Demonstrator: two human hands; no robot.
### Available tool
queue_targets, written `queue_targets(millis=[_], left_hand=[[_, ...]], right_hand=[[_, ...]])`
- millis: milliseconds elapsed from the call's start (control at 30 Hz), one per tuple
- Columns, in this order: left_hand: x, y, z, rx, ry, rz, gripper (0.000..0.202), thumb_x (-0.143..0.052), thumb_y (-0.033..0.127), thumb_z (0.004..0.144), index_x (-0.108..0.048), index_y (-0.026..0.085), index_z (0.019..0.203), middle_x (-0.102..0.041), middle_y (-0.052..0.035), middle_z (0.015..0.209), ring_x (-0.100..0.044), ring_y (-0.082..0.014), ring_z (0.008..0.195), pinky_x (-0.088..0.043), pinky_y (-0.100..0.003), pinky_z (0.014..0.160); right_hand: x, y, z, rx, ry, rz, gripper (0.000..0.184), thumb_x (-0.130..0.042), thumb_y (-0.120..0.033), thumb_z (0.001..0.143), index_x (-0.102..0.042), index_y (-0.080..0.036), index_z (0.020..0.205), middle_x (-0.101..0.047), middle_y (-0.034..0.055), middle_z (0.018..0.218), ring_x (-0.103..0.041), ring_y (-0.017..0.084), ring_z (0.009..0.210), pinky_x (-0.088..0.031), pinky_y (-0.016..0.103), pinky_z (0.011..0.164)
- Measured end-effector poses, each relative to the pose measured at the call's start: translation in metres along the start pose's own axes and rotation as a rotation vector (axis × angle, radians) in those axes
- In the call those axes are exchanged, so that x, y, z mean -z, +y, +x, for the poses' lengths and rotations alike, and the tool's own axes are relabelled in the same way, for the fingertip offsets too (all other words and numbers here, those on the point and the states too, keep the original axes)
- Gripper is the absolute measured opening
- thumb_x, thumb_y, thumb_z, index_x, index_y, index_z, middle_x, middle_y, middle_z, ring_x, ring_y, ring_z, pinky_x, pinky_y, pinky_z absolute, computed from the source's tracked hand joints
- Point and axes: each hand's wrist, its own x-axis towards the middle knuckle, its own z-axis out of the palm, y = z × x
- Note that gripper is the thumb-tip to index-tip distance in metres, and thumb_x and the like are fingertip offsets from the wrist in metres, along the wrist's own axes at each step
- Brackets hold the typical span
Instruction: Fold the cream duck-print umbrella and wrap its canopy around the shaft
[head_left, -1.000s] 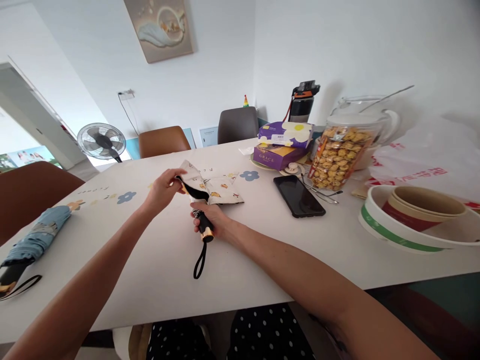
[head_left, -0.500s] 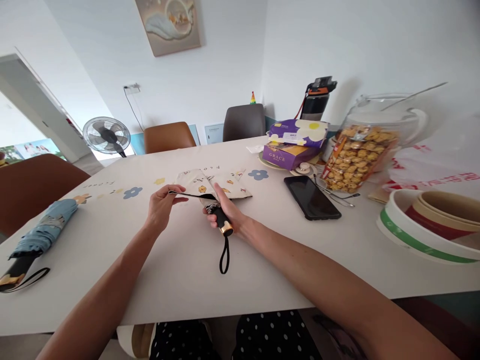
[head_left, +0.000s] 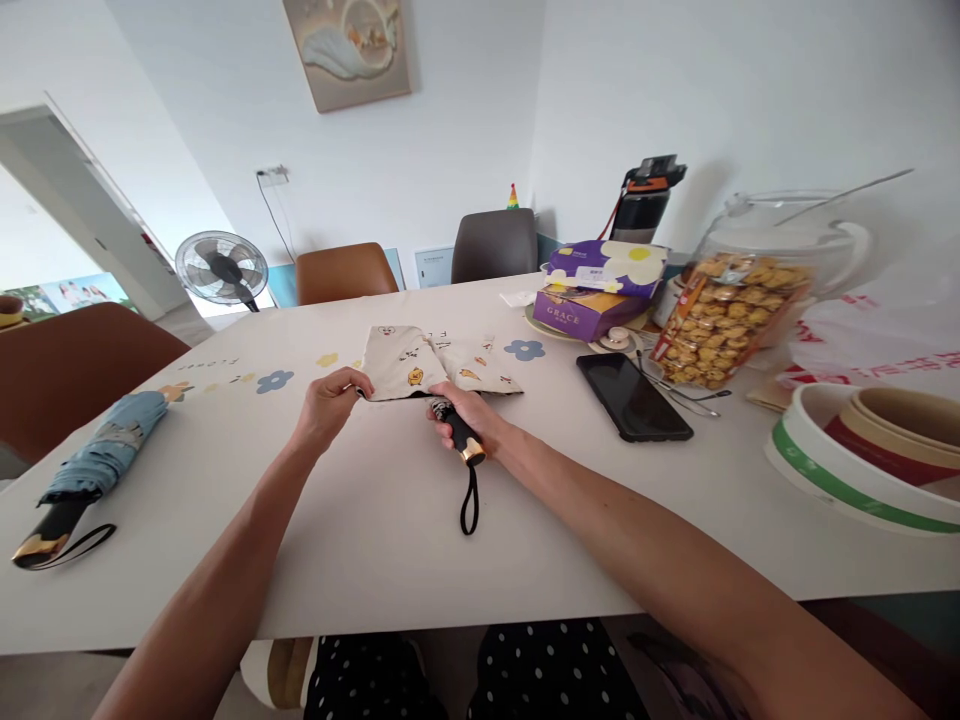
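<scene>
A folding umbrella [head_left: 403, 364] with cream canopy cloth, small printed figures and a black handle with a gold end lies across the middle of the table. My right hand [head_left: 471, 415] is wrapped round it where handle and cloth meet; a black wrist strap loops down from the handle. Between thumb and fingers, my left hand [head_left: 335, 402] pinches the left corner of one canopy panel and holds it out flat. To the far left rests a blue umbrella [head_left: 105, 455], furled, with its own black and gold handle and strap. Neither hand touches it.
On the white table [head_left: 360, 560], a black phone [head_left: 634, 397] and a cable lie right of my hands. Behind are purple boxes [head_left: 577, 312], a bottle [head_left: 642, 205] and a glass jug [head_left: 739, 310] with a snack bag. White and brown tape-like rings [head_left: 840, 470] stand at the right edge.
My left hand has drawn the panel's edge out and turned it so its printed side faces up. My right hand keeps its hold; the view has shifted slightly.
</scene>
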Motion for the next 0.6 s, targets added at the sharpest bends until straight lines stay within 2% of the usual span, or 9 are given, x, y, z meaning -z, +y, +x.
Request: queue_targets(millis=[100, 200, 267, 333, 400, 467, 533, 600], left_hand=[[0.000, -0.003, 0.002, 0.183, -0.091, 0.038, 0.014, -0.044, 0.017, 0.059, -0.058, 0.019, 0.057, -0.059, 0.0006, 0.070, -0.054, -0.0136, 0.068, -0.038, -0.024, 0.057], [0.006, -0.008, 0.004, 0.323, -0.344, 0.067, 0.017, -0.045, 0.018, 0.056, -0.062, 0.019, 0.058, -0.060, -0.0009, 0.066, -0.055, -0.0151, 0.065, -0.042, -0.026, 0.058], [0.011, -0.011, 0.005, 0.371, -0.512, 0.085, 0.022, -0.045, 0.018, 0.054, -0.066, 0.019, 0.060, -0.064, -0.0032, 0.071, -0.056, -0.0166, 0.066, -0.044, -0.027, 0.057], [0.016, -0.013, 0.006, 0.400, -0.550, 0.141, 0.026, -0.045, 0.018, 0.055, -0.069, 0.019, 0.065, -0.067, -0.0042, 0.079, -0.057, -0.0165, 0.063, -0.044, -0.027, 0.054], [0.016, -0.012, 0.005, 0.393, -0.396, 0.230, 0.028, -0.044, 0.019, 0.058, -0.069, 0.020, 0.069, -0.068, -0.0034, 0.081, -0.056, -0.0154, 0.059, -0.044, -0.028, 0.055], [0.009, -0.007, 0.004, 0.307, -0.137, 0.268, 0.028, -0.043, 0.020, 0.065, -0.068, 0.021, 0.077, -0.068, -0.0024, 0.083, -0.058, -0.0161, 0.063, -0.046, -0.029, 0.062], [-0.004, -0.001, 0.004, 0.151, 0.050, 0.224, 0.030, -0.042, 0.023, 0.074, -0.066, 0.022, 0.091, -0.067, -0.0030, 0.098, -0.061, -0.0187, 0.085, -0.047, -0.032, 0.078], [-0.019, 0.001, 0.006, -0.009, 0.088, 0.168, 0.033, -0.044, 0.028, 0.080, -0.061, 0.022, 0.107, -0.058, -0.0051, 0.122, -0.051, -0.0203, 0.114, -0.038, -0.034, 0.098]], right_hand=[[-0.001, 0.000, -0.003, 0.000, -0.010, -0.003, 0.012, -0.054, -0.025, 0.079, -0.047, -0.016, 0.075, -0.055, -0.0005, 0.062, -0.042, 0.006, 0.036, -0.038, 0.020, 0.029], [-0.004, 0.003, -0.006, -0.012, -0.025, -0.100, 0.013, -0.053, -0.024, 0.078, -0.046, -0.016, 0.070, -0.051, -0.0017, 0.052, -0.041, 0.007, 0.033, -0.037, 0.021, 0.029], [-0.007, 0.005, -0.008, -0.014, -0.033, -0.206, 0.015, -0.053, -0.025, 0.077, -0.048, -0.015, 0.068, -0.047, -0.0026, 0.044, -0.041, 0.009, 0.031, -0.037, 0.022, 0.029], [-0.009, 0.008, -0.009, -0.011, -0.038, -0.299, 0.016, -0.054, -0.027, 0.076, -0.049, -0.015, 0.067, -0.047, -0.0021, 0.039, -0.041, 0.010, 0.030, -0.038, 0.022, 0.029], [-0.010, 0.011, -0.009, -0.013, -0.040, -0.350, 0.016, -0.054, -0.027, 0.075, -0.048, -0.016, 0.066, -0.048, -0.0011, 0.037, -0.042, 0.011, 0.030, -0.038, 0.023, 0.029], [-0.010, 0.013, -0.008, -0.014, -0.037, -0.369, 0.017, -0.055, -0.028, 0.075, -0.046, -0.017, 0.066, -0.048, -0.0006, 0.037, -0.042, 0.012, 0.030, -0.039, 0.023, 0.030], [-0.010, 0.015, -0.008, -0.010, -0.032, -0.385, 0.017, -0.056, -0.028, 0.074, -0.046, -0.017, 0.066, -0.048, -0.0007, 0.037, -0.043, 0.012, 0.030, -0.040, 0.024, 0.030], [-0.012, 0.016, -0.009, -0.007, -0.031, -0.410, 0.016, -0.056, -0.027, 0.073, -0.046, -0.017, 0.066, -0.048, -0.0005, 0.036, -0.042, 0.012, 0.030, -0.039, 0.024, 0.030]])
